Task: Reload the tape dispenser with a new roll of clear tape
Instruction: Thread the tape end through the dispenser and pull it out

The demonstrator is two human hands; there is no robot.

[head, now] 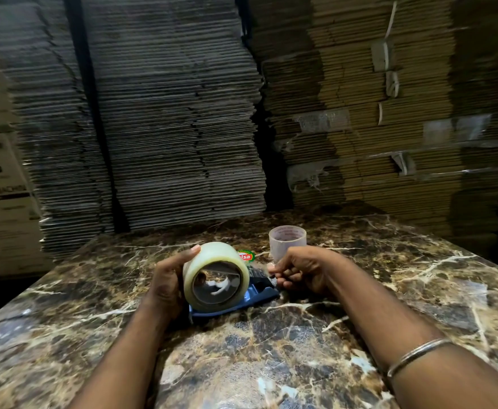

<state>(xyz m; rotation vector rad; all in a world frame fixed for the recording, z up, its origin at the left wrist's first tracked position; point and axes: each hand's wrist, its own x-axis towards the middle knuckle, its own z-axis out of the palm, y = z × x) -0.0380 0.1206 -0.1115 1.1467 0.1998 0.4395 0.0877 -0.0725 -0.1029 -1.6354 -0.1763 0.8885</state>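
The new tape roll (pixel 216 276) is seated on the blue dispenser (pixel 236 299), which lies on the marbled worktop (pixel 271 364). The left grip (pixel 165 286) is curled round the roll's outer side, while the right grip (pixel 296 274) is pinched together at the dispenser's front end, apparently on the tape's free end, though this cannot be told for certain. Threading seems in hand; next, the tape must be drawn through to the cutter. The roll looks full, cloudy-clear. An empty core (pixel 287 242) stands just beyond the right grip.

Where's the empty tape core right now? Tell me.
In the head view, the empty tape core stands upright on the marble table, right of centre, just beyond the right hand and behind the blue dispenser.
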